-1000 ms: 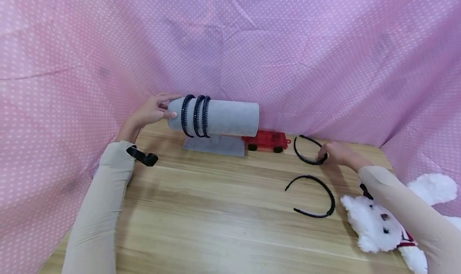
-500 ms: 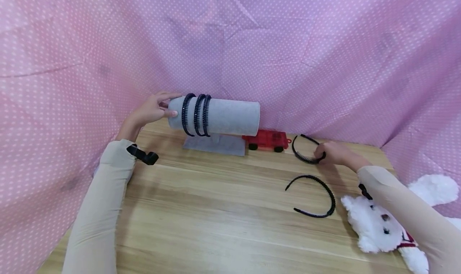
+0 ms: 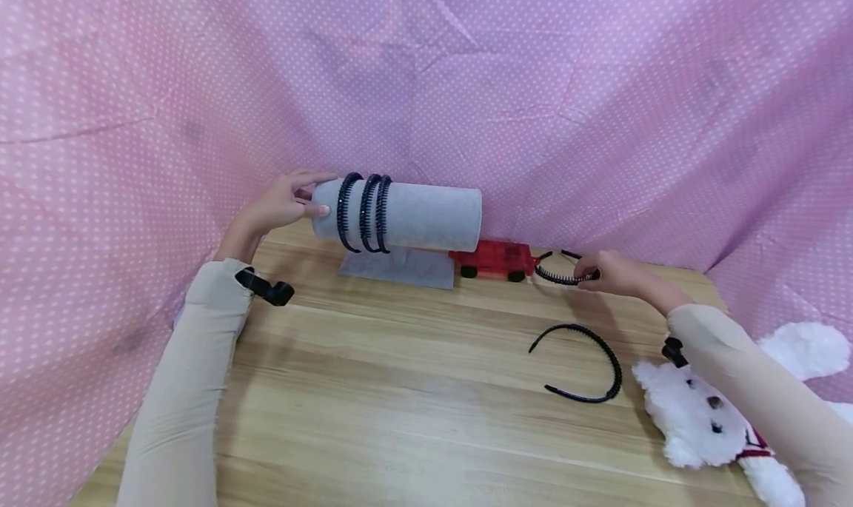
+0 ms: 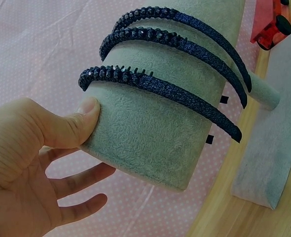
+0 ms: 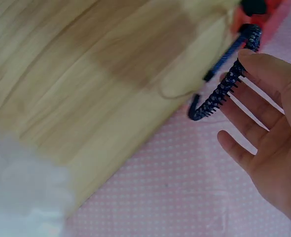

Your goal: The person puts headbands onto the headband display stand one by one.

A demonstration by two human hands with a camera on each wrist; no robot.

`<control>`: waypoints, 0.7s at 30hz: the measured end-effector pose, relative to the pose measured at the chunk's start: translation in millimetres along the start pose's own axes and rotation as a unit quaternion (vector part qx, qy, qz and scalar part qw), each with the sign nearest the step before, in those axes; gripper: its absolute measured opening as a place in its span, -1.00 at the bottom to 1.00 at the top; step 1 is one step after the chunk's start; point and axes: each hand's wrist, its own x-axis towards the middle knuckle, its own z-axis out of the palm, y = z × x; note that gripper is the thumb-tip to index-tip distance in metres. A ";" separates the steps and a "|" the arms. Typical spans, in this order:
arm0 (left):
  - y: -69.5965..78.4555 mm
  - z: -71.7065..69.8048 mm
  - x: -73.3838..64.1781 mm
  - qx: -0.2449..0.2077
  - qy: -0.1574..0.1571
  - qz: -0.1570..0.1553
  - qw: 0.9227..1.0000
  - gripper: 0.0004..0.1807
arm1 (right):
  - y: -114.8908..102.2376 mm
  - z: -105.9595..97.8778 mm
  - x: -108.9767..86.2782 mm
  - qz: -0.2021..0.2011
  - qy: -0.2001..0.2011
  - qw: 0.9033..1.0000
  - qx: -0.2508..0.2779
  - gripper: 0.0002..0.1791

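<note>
A grey, velvety, cylindrical headband stand [image 3: 433, 215] lies across the back left of the table, on a flat base [image 3: 406, 269]. Three dark, beaded headbands [image 4: 160, 91] with comb teeth ring its left half. At that end my left hand [image 3: 276, 205] grips the rim, the thumb [image 4: 90, 111] on the near side close to the outermost headband. To the right, my right hand [image 3: 616, 274] pinches a dark toothed headband [image 5: 219, 96] between thumb and fingers by its curved middle. Its two ends point away from the palm. Another black headband [image 3: 611, 366] lies on the table below this hand.
A red toy car [image 3: 496, 258] stands between the stand and the held headband, close to both. A white plush toy [image 3: 693, 418] lies at the right under my forearm. Pink dotted cloth [image 3: 426, 85] hangs behind the wooden table [image 3: 400, 388].
My right hand has lifted the headband a little and shifted it left toward the toy car, tilting it flatter in the head view. The left hand keeps its place on the stand.
</note>
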 end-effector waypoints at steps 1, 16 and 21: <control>0.2 0.0 0.0 0.000 -0.001 0.000 1.000 -0.29 | -1.5 -1.2 -0.2 0.002 0.002 1.000 0.003 -0.90; 1.5 1.2 -2.8 0.006 0.002 -0.008 1.000 -0.30 | -26.0 -18.4 -16.6 -0.014 0.065 0.996 0.058 -0.95; 0.6 0.9 -1.7 0.002 -0.002 -0.009 1.000 -0.29 | -33.3 -23.6 -22.0 -0.010 0.102 0.993 0.066 -0.92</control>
